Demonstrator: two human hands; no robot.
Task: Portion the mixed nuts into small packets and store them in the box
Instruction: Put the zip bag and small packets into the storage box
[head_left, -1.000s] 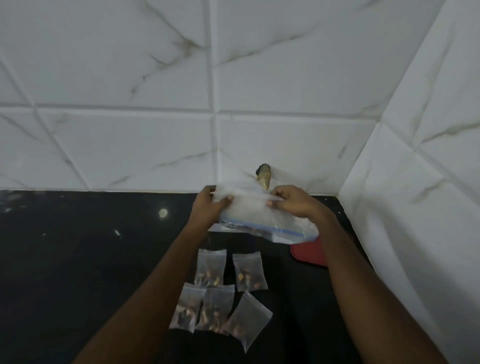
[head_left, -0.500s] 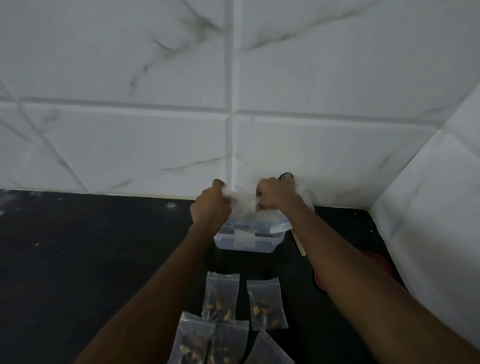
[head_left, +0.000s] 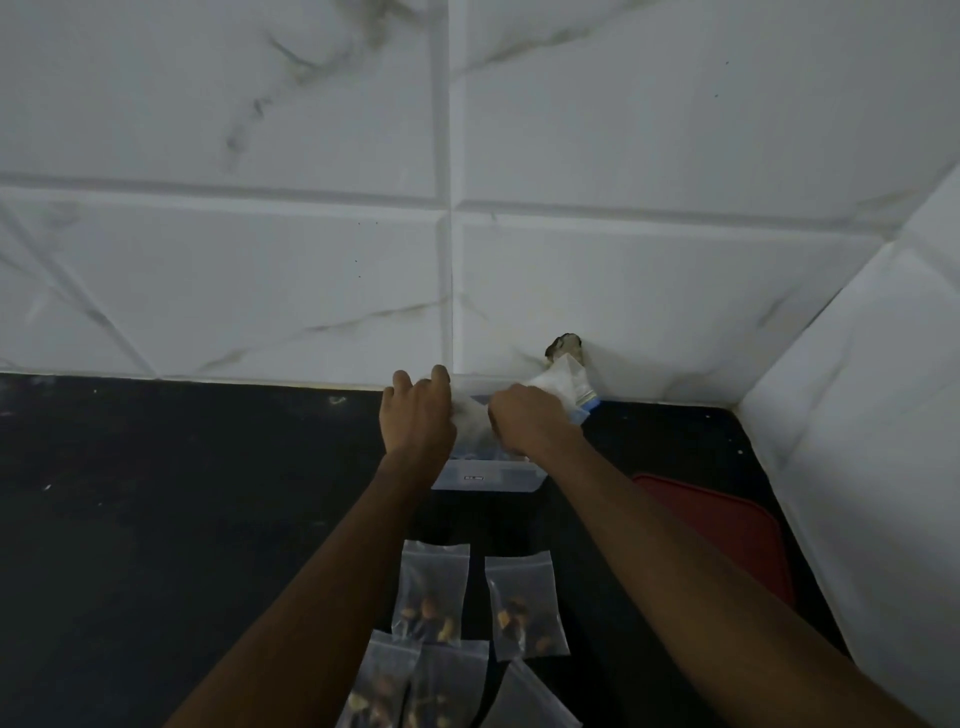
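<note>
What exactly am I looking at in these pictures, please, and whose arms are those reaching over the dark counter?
There is no machine here. These are a person's two bare arms, filmed by one wide-angle camera worn on the head and looking forward and down. That is why the arms enter from the bottom edge.

The right hand grips a large zip bag with a blue strip, bunched above a clear plastic box. The left hand is at the bag's other side, but how it grips is hidden.

On the black counter, nearer the person, lie small packets of nuts. Five are in view, some overlapping and some cut off by the frame. What looks like a red lid lies to the right, near the white tiled wall.
</note>
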